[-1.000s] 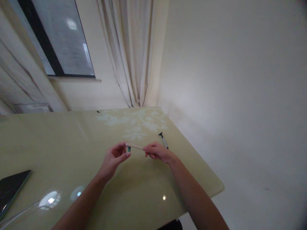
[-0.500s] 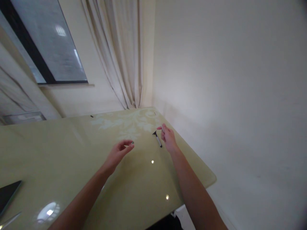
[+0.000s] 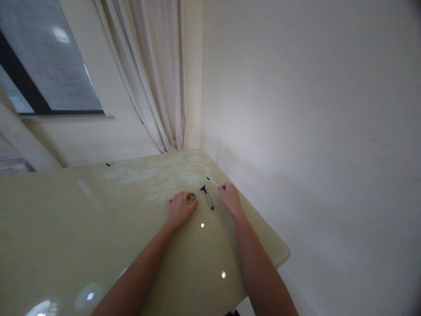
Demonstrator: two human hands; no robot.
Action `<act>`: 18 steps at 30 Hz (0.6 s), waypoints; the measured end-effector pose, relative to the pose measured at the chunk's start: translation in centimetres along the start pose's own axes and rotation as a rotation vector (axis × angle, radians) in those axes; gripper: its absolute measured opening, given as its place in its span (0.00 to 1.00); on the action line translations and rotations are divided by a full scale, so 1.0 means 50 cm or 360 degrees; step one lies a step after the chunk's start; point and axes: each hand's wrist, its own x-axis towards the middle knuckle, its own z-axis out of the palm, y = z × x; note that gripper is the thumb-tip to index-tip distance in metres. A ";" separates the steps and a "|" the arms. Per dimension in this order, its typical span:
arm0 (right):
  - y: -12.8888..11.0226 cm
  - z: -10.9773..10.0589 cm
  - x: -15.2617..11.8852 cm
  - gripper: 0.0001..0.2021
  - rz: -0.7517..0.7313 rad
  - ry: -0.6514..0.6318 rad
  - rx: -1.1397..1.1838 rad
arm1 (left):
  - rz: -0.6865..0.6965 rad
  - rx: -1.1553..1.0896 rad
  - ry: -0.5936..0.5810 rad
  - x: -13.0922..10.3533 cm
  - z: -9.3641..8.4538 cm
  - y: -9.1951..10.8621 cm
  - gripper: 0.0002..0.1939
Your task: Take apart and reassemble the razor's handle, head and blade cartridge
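On the table (image 3: 158,250) lies a razor (image 3: 208,199) with a black head and a grey and black handle, between my two hands. To its left, my left hand (image 3: 182,207) is closed, thumb and fingers pinching a small object with a greenish, shiny edge (image 3: 194,197); its kind is too small to tell. My right hand (image 3: 230,197) grips the handle end of a white toothbrush (image 3: 213,182). The dark-bristled head of the brush points left, just beyond the razor, close to the tabletop. My fingers hide the rest of its handle.
A bare wall (image 3: 312,153) runs along the table's right side. Behind the table hang a pale curtain (image 3: 154,87) and a window (image 3: 66,66). A small black item (image 3: 108,164) lies near the far edge. Lamp reflections shine on the glossy tabletop.
My left hand has moved right, close to the razor, with the small object. My right hand has lowered and turned, and the toothbrush now shows beyond the razor. The view has shifted slightly right.
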 end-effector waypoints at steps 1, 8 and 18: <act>0.000 -0.004 -0.004 0.13 0.0020 -0.0008 -0.0085 | 0.0009 0.0028 -0.0008 -0.003 -0.001 -0.002 0.19; 0.000 -0.020 -0.029 0.10 0.0152 -0.0102 -0.0493 | 0.0040 0.0107 -0.0060 -0.007 -0.004 -0.004 0.17; -0.009 -0.020 -0.031 0.13 0.0189 -0.0103 -0.0590 | 0.0057 0.0083 -0.0060 -0.001 0.002 -0.010 0.18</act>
